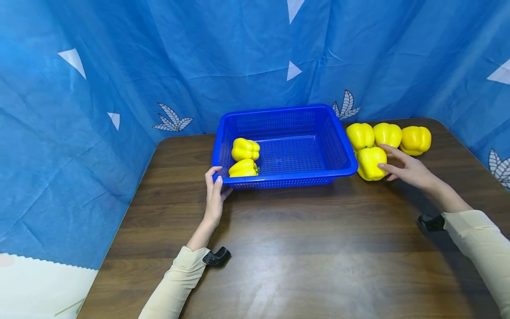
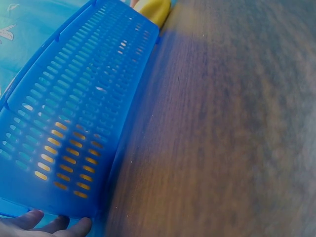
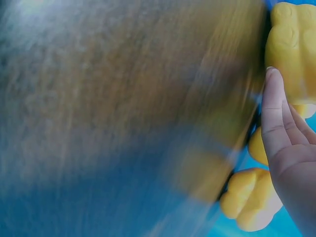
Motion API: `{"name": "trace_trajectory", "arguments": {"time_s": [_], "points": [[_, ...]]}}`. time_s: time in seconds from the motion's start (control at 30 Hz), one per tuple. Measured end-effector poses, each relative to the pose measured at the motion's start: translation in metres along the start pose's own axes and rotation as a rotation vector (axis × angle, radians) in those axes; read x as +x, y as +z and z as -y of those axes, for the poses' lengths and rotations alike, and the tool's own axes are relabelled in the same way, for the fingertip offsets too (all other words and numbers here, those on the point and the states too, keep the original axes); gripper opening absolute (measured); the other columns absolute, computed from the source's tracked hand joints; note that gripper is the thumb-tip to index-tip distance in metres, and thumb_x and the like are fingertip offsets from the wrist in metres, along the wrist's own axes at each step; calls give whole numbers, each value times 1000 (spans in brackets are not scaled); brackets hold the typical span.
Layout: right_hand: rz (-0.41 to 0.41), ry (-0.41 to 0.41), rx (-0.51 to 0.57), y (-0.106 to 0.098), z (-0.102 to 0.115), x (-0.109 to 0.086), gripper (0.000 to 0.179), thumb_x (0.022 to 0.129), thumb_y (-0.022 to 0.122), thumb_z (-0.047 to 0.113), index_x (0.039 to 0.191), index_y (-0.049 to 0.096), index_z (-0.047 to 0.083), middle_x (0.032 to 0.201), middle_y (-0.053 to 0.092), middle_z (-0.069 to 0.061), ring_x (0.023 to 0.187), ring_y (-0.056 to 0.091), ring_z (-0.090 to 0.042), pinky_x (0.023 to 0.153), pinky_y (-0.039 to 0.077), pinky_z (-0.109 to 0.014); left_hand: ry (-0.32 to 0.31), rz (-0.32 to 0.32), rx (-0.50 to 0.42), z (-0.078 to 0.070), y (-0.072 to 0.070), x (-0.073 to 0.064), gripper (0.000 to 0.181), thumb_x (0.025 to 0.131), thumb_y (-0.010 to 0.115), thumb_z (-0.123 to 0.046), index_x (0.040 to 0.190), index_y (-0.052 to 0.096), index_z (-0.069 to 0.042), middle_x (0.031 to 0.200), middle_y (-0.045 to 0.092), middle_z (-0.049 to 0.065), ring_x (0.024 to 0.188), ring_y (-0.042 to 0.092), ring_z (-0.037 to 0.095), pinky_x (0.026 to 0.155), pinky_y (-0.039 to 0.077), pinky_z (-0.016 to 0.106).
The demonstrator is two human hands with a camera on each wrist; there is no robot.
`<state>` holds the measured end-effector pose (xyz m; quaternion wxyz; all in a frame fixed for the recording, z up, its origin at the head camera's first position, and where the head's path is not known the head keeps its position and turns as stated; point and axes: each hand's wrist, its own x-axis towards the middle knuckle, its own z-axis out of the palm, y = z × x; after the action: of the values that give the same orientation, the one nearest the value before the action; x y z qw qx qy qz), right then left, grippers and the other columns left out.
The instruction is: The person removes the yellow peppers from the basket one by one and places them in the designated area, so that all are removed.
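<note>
My left hand point(image 1: 214, 199) grips the near left corner of a blue plastic basket point(image 1: 284, 176), its fingers over the rim. Fingertips point(image 2: 81, 227) show at the basket's end in the left wrist view. Two yellow bell peppers, one behind point(image 1: 245, 149) and one in front point(image 1: 241, 169), lie in the basket's left side. Just right of the basket, my right hand point(image 1: 410, 169) touches the right side of another yellow bell pepper point(image 1: 371, 164) with fairly straight fingers. The right wrist view shows this pepper point(image 3: 292, 54) against the thumb; its far side is hidden there.
Behind the touched pepper stand three more yellow peppers in a row: left point(image 1: 360, 135), middle point(image 1: 388, 134) and right point(image 1: 416, 139). A brown wooden table point(image 1: 303, 248) carries everything. A blue patterned curtain point(image 1: 247, 57) hangs along the table's back and left side.
</note>
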<state>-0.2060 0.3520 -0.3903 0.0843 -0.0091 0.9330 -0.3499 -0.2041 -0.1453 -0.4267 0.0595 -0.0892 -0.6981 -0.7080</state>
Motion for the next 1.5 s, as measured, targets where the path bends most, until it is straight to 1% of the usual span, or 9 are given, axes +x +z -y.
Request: {"name": "trace_trajectory", "arguments": {"time_s": [0.13,0.4,0.63,0.87,1.03,1.13,1.27,1.33,1.5], "points": [[-2,0,2,2,-2,-1,73,94,48,44,151,8,21,140,32,-30,76,59,-2,66,52,-19,1,5,-2,0,0,0,40,99,30,-31,134,24,-12,149,13,10,133,30,39,102,34,65],[-11,-11,9,2,-2,-1,72,94,48,43,151,9,21,139,33,-29,75,57,2,66,52,-18,1,7,-2,-1,1,-1,41,99,30,-31,135,24,-12,149,13,11,133,30,39,102,34,64],[-29,-36,5,3,-3,-1,71,95,48,40,151,12,19,139,34,-30,73,57,5,65,52,-18,-7,-1,-11,-1,1,-1,41,99,30,-29,135,24,-10,149,13,11,133,30,39,102,33,66],[-61,-53,-14,5,-2,0,70,94,49,40,151,15,19,139,36,-29,75,51,12,64,52,-17,-1,-4,-7,0,-1,-1,39,99,30,-28,134,25,-12,149,13,10,132,31,39,102,34,65],[-58,-62,-17,6,-1,0,69,95,49,39,151,14,19,138,37,-30,74,51,11,63,52,-18,-2,0,-1,0,-1,-1,39,99,30,-28,134,25,-13,149,13,10,132,30,39,102,34,65],[-53,-48,-15,6,-1,1,72,94,51,40,151,12,22,138,36,-29,74,52,10,64,52,-18,-3,-1,-3,0,-1,-1,39,99,30,-28,134,25,-13,149,13,10,132,30,39,102,34,65],[-61,-43,-12,8,-2,2,75,92,54,39,151,11,22,138,37,-29,73,54,9,63,52,-18,-2,2,0,0,0,-1,40,99,30,-29,135,24,-13,150,12,10,133,29,39,103,34,65],[-66,-60,-9,9,-4,2,75,92,54,36,151,11,20,136,37,-30,72,54,8,62,53,-19,-1,4,3,1,0,0,40,99,30,-29,135,24,-13,150,12,10,134,29,39,103,34,64],[-67,-68,-7,10,-4,2,75,92,55,34,151,11,22,136,38,-31,72,55,7,61,52,-18,0,3,6,1,0,0,40,99,30,-30,135,24,-14,149,13,10,134,29,38,103,34,64]]}}
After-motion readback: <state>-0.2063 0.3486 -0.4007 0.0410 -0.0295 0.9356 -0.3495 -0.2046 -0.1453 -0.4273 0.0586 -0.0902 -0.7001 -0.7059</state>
